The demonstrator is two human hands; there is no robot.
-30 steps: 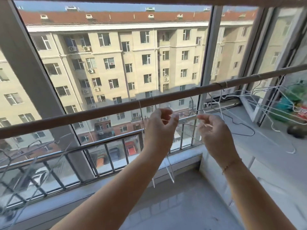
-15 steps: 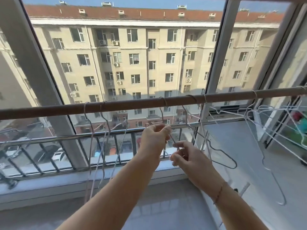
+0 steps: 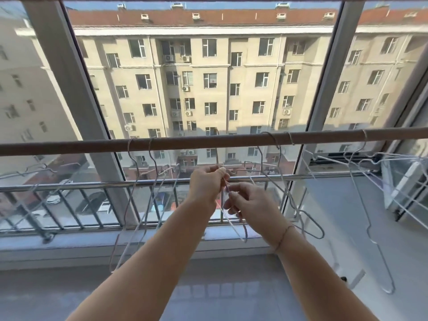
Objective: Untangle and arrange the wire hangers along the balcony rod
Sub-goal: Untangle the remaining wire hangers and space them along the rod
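Both hands closed on each other since a second ago, when they worked apart under the balcony rod [image 3: 185, 142]; now nearly touching just below its middle; left hand [image 3: 205, 185] uppermost, thumb and fingers [image 3: 221, 170] pinching the thin neck of a pale wire hanger [image 3: 232, 224]; right hand [image 3: 253, 205] just beneath, fingers [image 3: 232, 193] curled and pinching the same wire lower down; hanger body dangles under both hands; whether its hook is over the rod, cannot tell. Pair of hangers [image 3: 138, 169] hooked on the rod to the left of the hands; dark hanger [image 3: 268, 134] hooked to the right; further cluster of hangers [image 3: 360, 200] splayed toward the rod's right end, arms crossing. Judgement: wire is light, springy and thin, with a smooth coating likely to slip in a pinch; forced pulls would bend it, and hooks would snag on neighbours; best hold is at the neck just under the hook, the other hand steadying a shoulder.
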